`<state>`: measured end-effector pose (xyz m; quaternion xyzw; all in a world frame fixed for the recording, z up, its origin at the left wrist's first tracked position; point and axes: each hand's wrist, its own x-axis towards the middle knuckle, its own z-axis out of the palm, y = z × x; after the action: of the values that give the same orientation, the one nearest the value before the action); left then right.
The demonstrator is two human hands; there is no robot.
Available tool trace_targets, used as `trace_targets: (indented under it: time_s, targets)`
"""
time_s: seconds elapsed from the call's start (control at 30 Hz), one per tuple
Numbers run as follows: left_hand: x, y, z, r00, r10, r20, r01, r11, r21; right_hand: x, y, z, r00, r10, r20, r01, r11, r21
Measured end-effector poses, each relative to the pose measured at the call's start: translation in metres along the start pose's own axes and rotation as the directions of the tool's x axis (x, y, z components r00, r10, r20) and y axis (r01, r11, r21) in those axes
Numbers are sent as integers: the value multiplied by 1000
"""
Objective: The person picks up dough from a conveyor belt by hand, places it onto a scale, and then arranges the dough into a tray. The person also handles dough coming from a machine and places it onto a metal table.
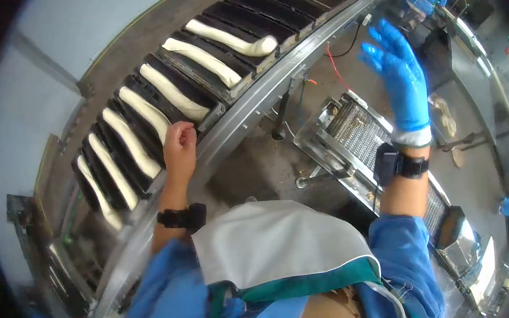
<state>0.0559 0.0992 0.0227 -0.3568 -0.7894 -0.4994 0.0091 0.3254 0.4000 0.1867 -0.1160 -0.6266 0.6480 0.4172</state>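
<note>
Strip of pale material (146, 112), lying in a black tray (157, 100), points its long axis down toward your left grip (182, 136), which is at its near end, fingers curled in; nothing shows pinched there. Your blue-gloved right grip (388, 54) is raised well apart to the right, fingers loosely spread, nearer the mesh conveyor (358, 125).

The molds (195, 67) are showing matt black surfaces, and the pale forms (125, 141) in them are looking smooth with a faint sheen. The rail (229, 113) is gleaming as smooth metal, the mesh belt (358, 125) is looking like rough metal, and the blue glove (403, 83) is shining wetly.
</note>
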Motion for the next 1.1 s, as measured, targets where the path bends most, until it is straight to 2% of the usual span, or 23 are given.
trace_targets:
  time_s: [0.13,0.2,0.23,0.27,0.33,0.37,0.4,0.43,0.47,0.5,0.53,0.6,0.7,0.77,0.8,0.83,0.87,0.9,0.93,0.97,1.0,1.03,1.1]
  targets:
    - [13,15,-3,988,77,131,-98,982,160,-54,33,-44,972,108,-210,-125,990,-70]
    - [23,3,-3,947,262,184,-317,844,432,-76,56,-71,899,242,-364,-259,966,1]
    - [50,-6,11,881,395,261,-473,732,490,-90,66,-84,858,237,-455,-287,957,-43]
    - [69,-2,6,902,223,371,-407,729,550,-97,70,-80,814,267,-516,-375,920,-115]
    - [82,-12,-9,866,153,476,-465,597,654,-118,72,-85,781,267,-565,-416,897,-151]
    - [80,23,-4,858,-130,497,-319,623,714,-136,59,-97,754,258,-604,-409,904,-125]
    - [73,-13,1,900,46,433,-353,659,664,-154,52,-125,730,264,-630,-420,901,-109]
    - [65,-7,-4,881,99,462,-404,664,629,-170,61,-158,722,261,-640,-447,883,-144]
    - [74,-4,-1,802,4,597,-496,563,662,-184,61,-187,696,238,-678,-474,861,-185]
    - [69,16,13,859,-38,510,-333,716,614,-210,61,-214,639,215,-738,-490,854,-176]
    - [61,-17,4,874,85,479,-384,724,573,-222,67,-236,629,205,-750,-497,848,-185]
    - [68,-41,-6,872,111,477,-414,688,596,-245,72,-255,601,161,-783,-519,823,-229]
    - [59,-31,-26,913,-66,404,-199,791,579,-262,71,-277,538,133,-832,-643,703,-304]
    - [59,-25,-42,929,-142,342,-66,845,531,-273,53,-284,520,-30,-854,-727,510,-460]
    - [48,-38,-55,961,-167,220,47,884,465,-271,33,-290,530,-106,-841,-752,399,-524]
    - [40,-35,-66,963,-155,221,24,864,503,-283,26,-305,605,-272,-748,-737,164,-656]
    - [44,-29,-73,964,-145,222,2,842,540,-291,16,-321,620,-314,-720,-777,-112,-620]
    - [50,-28,-76,968,-144,204,1,820,572,-290,12,-347,679,-378,-630,-711,-122,-693]
    - [58,-29,-81,950,-229,212,67,814,577,-297,14,-360,698,-451,-557,-706,-297,-643]
    - [56,-30,-85,958,-216,191,79,834,546,-307,15,-373,642,-254,-723,-721,-521,-457]
    - [52,-33,-91,960,-209,189,83,850,521,-325,22,-399,311,198,-930,-708,-604,-366]
    - [47,-38,-95,962,-201,185,86,864,496,-332,6,-370,482,166,-861,-670,-563,-484]
    - [45,-52,-102,972,-142,186,38,880,473,-318,9,-355,497,190,-847,-531,-705,-470]
